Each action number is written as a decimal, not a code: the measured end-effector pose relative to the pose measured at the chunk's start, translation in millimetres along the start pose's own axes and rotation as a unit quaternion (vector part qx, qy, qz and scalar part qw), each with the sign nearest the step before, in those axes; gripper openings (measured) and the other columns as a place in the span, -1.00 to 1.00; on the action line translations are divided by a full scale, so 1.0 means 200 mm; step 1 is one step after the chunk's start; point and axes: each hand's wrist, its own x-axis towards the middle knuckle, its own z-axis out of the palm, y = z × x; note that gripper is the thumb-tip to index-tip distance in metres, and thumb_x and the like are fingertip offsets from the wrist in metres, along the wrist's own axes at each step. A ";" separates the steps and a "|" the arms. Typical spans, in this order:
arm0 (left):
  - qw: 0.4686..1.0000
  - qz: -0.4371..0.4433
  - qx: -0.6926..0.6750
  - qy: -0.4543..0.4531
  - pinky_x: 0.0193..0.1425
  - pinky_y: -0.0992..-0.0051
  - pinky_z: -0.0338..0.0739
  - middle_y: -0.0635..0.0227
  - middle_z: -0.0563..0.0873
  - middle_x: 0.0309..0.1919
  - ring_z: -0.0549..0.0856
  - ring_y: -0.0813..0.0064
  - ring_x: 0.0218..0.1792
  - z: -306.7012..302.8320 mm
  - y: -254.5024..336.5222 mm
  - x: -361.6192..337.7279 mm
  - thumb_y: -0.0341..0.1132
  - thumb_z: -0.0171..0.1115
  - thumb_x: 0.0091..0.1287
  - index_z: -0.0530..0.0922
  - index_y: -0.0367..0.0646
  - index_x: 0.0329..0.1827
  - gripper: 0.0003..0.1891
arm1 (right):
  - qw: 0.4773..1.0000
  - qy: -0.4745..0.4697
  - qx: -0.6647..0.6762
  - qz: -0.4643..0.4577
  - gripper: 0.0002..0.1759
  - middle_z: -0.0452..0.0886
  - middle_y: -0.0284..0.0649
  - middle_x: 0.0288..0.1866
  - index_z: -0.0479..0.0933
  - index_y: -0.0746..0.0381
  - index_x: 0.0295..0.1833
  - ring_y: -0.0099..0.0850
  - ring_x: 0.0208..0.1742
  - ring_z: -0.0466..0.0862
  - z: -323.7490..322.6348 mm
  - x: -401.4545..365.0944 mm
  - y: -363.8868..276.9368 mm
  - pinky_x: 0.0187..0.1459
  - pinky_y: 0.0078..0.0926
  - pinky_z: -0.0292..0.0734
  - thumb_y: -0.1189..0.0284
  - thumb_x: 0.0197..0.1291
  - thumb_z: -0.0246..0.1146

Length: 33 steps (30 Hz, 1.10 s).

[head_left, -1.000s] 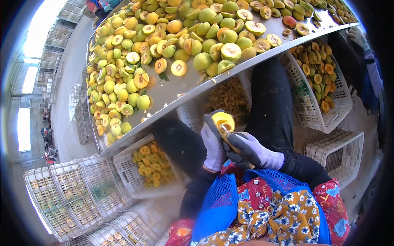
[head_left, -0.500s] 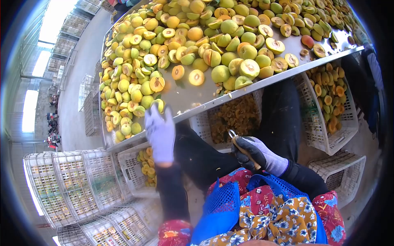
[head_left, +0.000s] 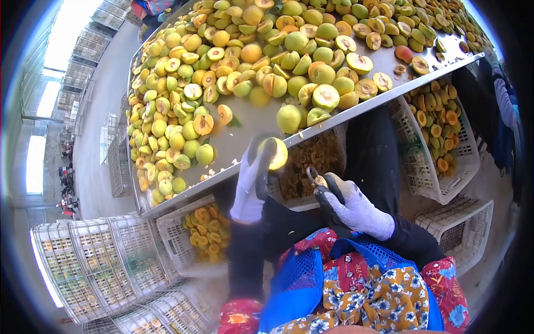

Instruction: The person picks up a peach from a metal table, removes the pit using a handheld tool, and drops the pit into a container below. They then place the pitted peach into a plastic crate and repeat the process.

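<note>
My left hand [head_left: 253, 181], in a grey glove with dark fingers, is closed around a peach half [head_left: 277, 154] just off the table's front edge. The peach's pale yellow cut face shows past my fingers. To the right and a little lower, my right hand [head_left: 356, 206] grips a pitting tool [head_left: 312, 173] with a curved metal loop pointing up and left. Most of its handle is hidden in my fist. Whole and halved yellow-green peaches [head_left: 183, 106] lie heaped on the metal table [head_left: 247, 119] ahead of both hands.
Below the table edge sits a crate of brown scraps [head_left: 303, 162]. Crates of peach halves stand at left [head_left: 167, 236] and right [head_left: 464, 161]. Stacked white crates [head_left: 94, 261] fill the lower left. Another person's sleeve [head_left: 505, 103] shows at far right.
My left hand has come back from the heap, rightward and toward me, now with a peach half in it. My right hand has turned slightly, still gripping the tool. The view has shifted a little.
</note>
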 end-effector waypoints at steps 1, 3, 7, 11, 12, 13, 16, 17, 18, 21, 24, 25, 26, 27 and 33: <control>0.998 -0.021 -0.064 0.021 -0.59 0.69 0.39 0.37 0.64 -0.33 0.52 0.65 -0.59 0.03 -0.05 -0.04 0.02 0.06 0.53 0.56 -0.11 0.11 -0.61 | 1.000 0.002 0.001 -0.001 -0.82 0.56 0.14 -0.46 0.40 0.31 -0.05 0.13 -0.41 0.61 0.02 0.01 -0.04 -0.45 -0.06 0.43 0.41 0.41 0.16; 0.988 -0.051 -0.140 -0.037 -0.40 0.61 0.56 0.27 0.70 -0.22 0.65 0.56 -0.42 0.00 -0.17 -0.09 0.15 -0.13 0.58 0.54 -0.13 0.12 -0.48 | 0.997 0.011 -0.065 -0.031 -0.79 0.55 0.12 -0.50 0.39 0.34 -0.05 0.11 -0.46 0.61 0.06 0.01 -0.03 -0.47 -0.05 0.43 0.40 0.41 0.16; 0.995 0.057 -0.071 0.028 0.07 0.48 0.60 0.21 0.71 -0.07 0.69 0.46 -0.07 0.19 -0.20 -0.23 -0.07 -0.02 0.57 0.49 -0.18 0.12 -0.64 | 0.994 0.012 -0.103 -0.031 -0.74 0.53 0.13 -0.52 0.38 0.37 -0.05 0.09 -0.47 0.61 0.09 -0.03 -0.02 -0.48 0.00 0.40 0.36 0.41 0.17; 0.989 0.114 -0.075 0.051 0.09 0.46 0.56 0.23 0.68 -0.08 0.67 0.45 -0.05 0.23 -0.33 -0.27 0.07 -0.13 0.60 0.48 -0.17 0.14 -0.53 | 0.977 0.036 -0.171 -0.124 -0.75 0.52 0.14 -0.51 0.40 0.35 -0.09 0.08 -0.54 0.58 0.12 -0.07 0.01 -0.53 -0.03 0.39 0.34 0.42 0.14; 0.988 0.128 -0.067 0.045 0.16 0.44 0.52 0.22 0.66 -0.03 0.64 0.42 -0.01 0.23 -0.35 -0.28 0.06 -0.14 0.61 0.46 -0.18 0.15 -0.54 | 0.984 0.054 -0.128 -0.109 -0.73 0.51 0.08 -0.52 0.42 0.34 -0.11 -0.01 -0.58 0.57 0.15 -0.08 0.05 -0.56 -0.11 0.38 0.31 0.44 0.14; 0.987 0.142 -0.058 0.039 0.23 0.42 0.47 0.20 0.63 0.01 0.61 0.40 0.04 0.23 -0.37 -0.28 0.05 -0.15 0.62 0.43 -0.18 0.17 -0.55 | 0.989 0.073 -0.085 -0.095 -0.71 0.51 0.01 -0.54 0.43 0.32 -0.12 -0.10 -0.62 0.56 0.19 -0.07 0.08 -0.59 -0.19 0.38 0.27 0.45 0.14; 0.972 0.218 -0.060 0.058 0.27 0.37 0.43 0.16 0.57 0.10 0.56 0.37 0.11 0.28 -0.45 -0.30 0.03 -0.15 0.62 0.38 -0.18 0.21 -0.56 | 0.957 -0.008 0.269 0.108 -0.66 0.51 -0.18 -0.57 0.46 0.27 -0.14 -0.34 -0.68 0.49 0.17 -0.11 0.00 -0.64 -0.41 0.35 0.17 0.49 0.11; 0.960 0.273 0.010 0.063 0.31 0.32 0.39 0.13 0.52 0.17 0.50 0.34 0.18 0.27 -0.48 -0.30 0.01 -0.13 0.62 0.34 -0.17 0.26 -0.57 | 0.887 -0.060 0.413 0.198 -0.64 0.51 -0.24 -0.58 0.47 0.25 -0.14 -0.41 -0.69 0.47 0.14 -0.12 -0.06 -0.66 -0.48 0.34 0.14 0.50 0.10; 0.960 0.273 0.024 0.055 0.31 0.34 0.39 0.14 0.50 0.18 0.49 0.35 0.19 0.27 -0.48 -0.31 0.04 -0.13 0.61 0.32 -0.17 0.27 -0.54 | 0.862 -0.073 0.455 0.211 -0.62 0.48 -0.30 -0.58 0.48 0.24 -0.15 -0.50 -0.69 0.43 0.13 -0.11 -0.05 -0.67 -0.56 0.29 0.11 0.50 0.10; 0.975 0.221 0.015 0.008 0.31 0.33 0.43 0.16 0.50 0.19 0.51 0.32 0.19 0.25 -0.46 -0.33 0.09 -0.11 0.59 0.30 -0.17 0.32 -0.48 | 0.812 -0.090 0.523 0.241 -0.57 0.41 -0.42 -0.61 0.47 0.22 -0.17 -0.66 -0.69 0.36 0.11 -0.13 0.01 -0.69 -0.68 0.21 0.04 0.50 0.10; 0.990 0.060 -0.092 -0.085 0.33 0.24 0.49 0.11 0.54 0.19 0.60 0.21 0.15 0.16 -0.39 -0.36 0.05 -0.05 0.57 0.34 -0.21 0.36 -0.46 | 0.874 -0.113 0.432 0.194 -0.58 0.41 -0.45 -0.57 0.49 0.19 -0.20 -0.69 -0.66 0.37 0.09 -0.15 0.04 -0.65 -0.70 0.23 0.04 0.50 0.09; 0.961 -0.123 -0.249 0.013 0.19 0.32 0.61 0.17 0.61 0.08 0.66 0.26 0.12 0.21 -0.27 -0.33 0.16 0.09 0.49 0.43 -0.24 0.28 -0.38 | 0.875 -0.108 0.416 0.221 -0.59 0.41 -0.45 -0.57 0.49 0.19 -0.20 -0.69 -0.65 0.37 0.09 -0.14 0.04 -0.64 -0.70 0.23 0.05 0.51 0.08; 0.956 -0.129 -0.263 -0.011 0.14 0.32 0.63 0.17 0.63 0.03 0.67 0.25 0.08 0.18 -0.30 -0.32 0.16 0.09 0.49 0.46 -0.25 0.23 -0.40 | 0.876 -0.103 0.401 0.248 -0.60 0.41 -0.46 -0.57 0.48 0.18 -0.20 -0.69 -0.64 0.38 0.10 -0.12 0.03 -0.63 -0.69 0.24 0.06 0.52 0.08; 0.951 -0.135 -0.276 -0.034 0.09 0.32 0.66 0.17 0.65 -0.01 0.69 0.25 0.05 0.14 -0.35 -0.30 0.16 0.09 0.49 0.48 -0.26 0.18 -0.41 | 0.875 -0.098 0.386 0.275 -0.61 0.41 -0.46 -0.57 0.48 0.18 -0.20 -0.69 -0.64 0.38 0.11 -0.12 0.02 -0.62 -0.68 0.24 0.08 0.52 0.07; 0.987 -0.004 -0.152 0.048 -0.14 0.35 0.71 0.20 0.68 -0.28 0.74 0.34 -0.26 0.29 -0.44 -0.33 0.02 -0.05 0.60 0.52 -0.26 -0.01 -0.55 | 0.921 -0.087 0.317 0.209 -0.59 0.45 -0.41 -0.53 0.46 0.22 -0.21 -0.68 -0.56 0.41 0.17 -0.15 0.09 -0.56 -0.62 0.30 0.10 0.54 0.03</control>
